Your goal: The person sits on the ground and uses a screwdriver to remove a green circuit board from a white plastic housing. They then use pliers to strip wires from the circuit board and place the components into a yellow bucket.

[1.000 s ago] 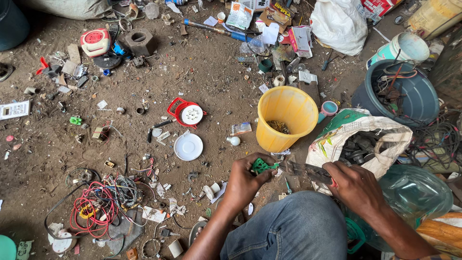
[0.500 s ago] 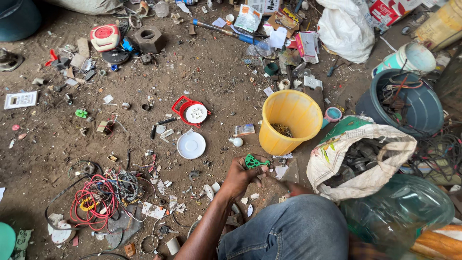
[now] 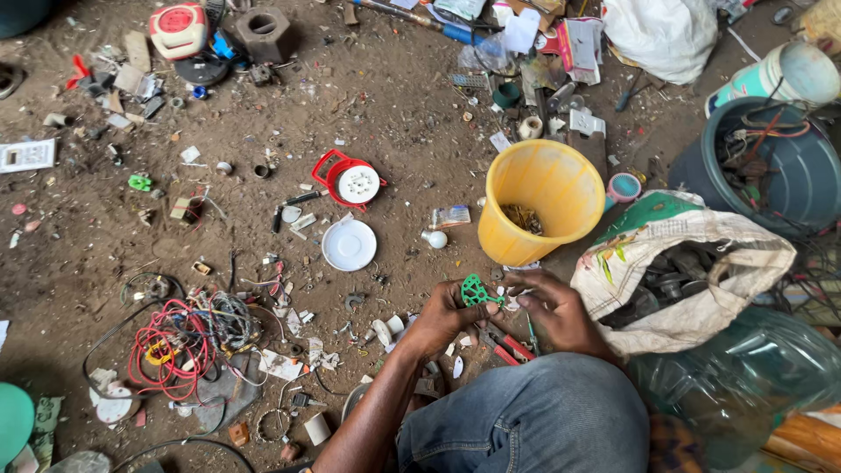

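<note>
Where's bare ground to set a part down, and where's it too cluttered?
Barest patch: dirt between the red reel, grey block and yellow bucket. Also bare: dirt left of the red wire tangle. Crowded: around both hands, which share the green part, and the top right.

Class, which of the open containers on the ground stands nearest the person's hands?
The yellow bucket, just above the hands; the grey tub of wires sits farther right.
</note>
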